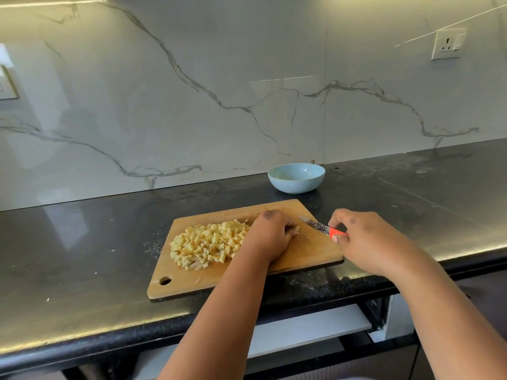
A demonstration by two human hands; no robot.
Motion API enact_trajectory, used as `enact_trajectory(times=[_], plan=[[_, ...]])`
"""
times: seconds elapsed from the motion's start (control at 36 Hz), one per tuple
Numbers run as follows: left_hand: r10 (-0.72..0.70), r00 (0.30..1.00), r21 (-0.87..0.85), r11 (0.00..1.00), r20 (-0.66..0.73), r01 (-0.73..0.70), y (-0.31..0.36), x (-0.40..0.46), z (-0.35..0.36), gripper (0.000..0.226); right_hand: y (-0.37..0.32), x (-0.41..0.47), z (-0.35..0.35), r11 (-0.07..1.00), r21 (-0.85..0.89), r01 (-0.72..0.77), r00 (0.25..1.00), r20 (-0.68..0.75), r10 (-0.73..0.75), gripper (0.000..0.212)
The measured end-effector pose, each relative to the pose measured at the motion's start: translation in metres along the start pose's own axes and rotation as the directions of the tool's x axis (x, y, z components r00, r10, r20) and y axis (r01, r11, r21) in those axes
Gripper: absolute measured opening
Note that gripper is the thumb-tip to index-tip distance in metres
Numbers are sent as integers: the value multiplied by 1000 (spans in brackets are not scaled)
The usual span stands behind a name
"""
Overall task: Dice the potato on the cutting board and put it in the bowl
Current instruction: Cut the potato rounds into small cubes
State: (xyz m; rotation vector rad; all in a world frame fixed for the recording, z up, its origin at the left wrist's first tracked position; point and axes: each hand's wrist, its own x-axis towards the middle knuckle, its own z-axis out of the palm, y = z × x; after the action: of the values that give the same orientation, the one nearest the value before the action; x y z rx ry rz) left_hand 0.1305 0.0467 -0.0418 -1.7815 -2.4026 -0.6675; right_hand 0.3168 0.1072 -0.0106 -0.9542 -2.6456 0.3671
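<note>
Right hand [365, 239] first: its fingers [335, 218] are curled in and pinched with the thumb round the orange handle of a small knife [319, 226], blade pointing left and away, its tip over the far right corner of the cutting board [301, 253]. The blade looks lifted just off the wood, though contact is hard to judge from here.

Left hand [270, 234] now: knuckles up, fingers bent down and bunched on the board just beside the blade. A pale bit of potato peeps out at the fingertips, so it seems to be holding down a last piece; how much is under there I cannot tell.

To the left of that hand, touching its edge, lies the heap of diced potato [208, 244], small pale yellow cubes spread over the middle of the board, with a couple of strays near the front edge by the hanging hole.

The bowl [296, 177], light blue, stands on the dark desk [82, 256] beyond the board's far right corner, well apart from it and near the marble wall [192, 91]. No potato shows in it from this angle.

No writing or brand is readable anywhere. A wall socket [447, 44] sits high on the right.

The board's front edge lies close to the desk's front edge; open desk stretches to both sides.
</note>
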Motion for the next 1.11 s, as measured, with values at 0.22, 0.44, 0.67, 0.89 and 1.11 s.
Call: enact_trajectory(times=[0.22, 0.44, 0.67, 0.89, 1.11], plan=[[-81, 995, -70, 995, -65, 76, 0, -2, 0, 22, -9, -4, 8, 999, -31, 9, 1000, 9, -8, 18], [-160, 983, -74, 985, -91, 153, -1, 1, 5, 20, -23, -11, 16, 998, -56, 17, 1000, 17, -16, 15], [-199, 979, -66, 979, -49, 195, -1, 4, 5, 18, -52, -6, 23, 987, -158, -21, 987, 155, 46, 20], [-210, 976, -85, 975, -52, 205, -4, 4, 5, 20, -31, -19, 8, 996, -85, -32, 996, 76, 38, 23], [-179, 982, -99, 980, -60, 172, -3, 0, 5, 19, -14, -8, 8, 998, -41, -37, 997, 66, 39, 14]])
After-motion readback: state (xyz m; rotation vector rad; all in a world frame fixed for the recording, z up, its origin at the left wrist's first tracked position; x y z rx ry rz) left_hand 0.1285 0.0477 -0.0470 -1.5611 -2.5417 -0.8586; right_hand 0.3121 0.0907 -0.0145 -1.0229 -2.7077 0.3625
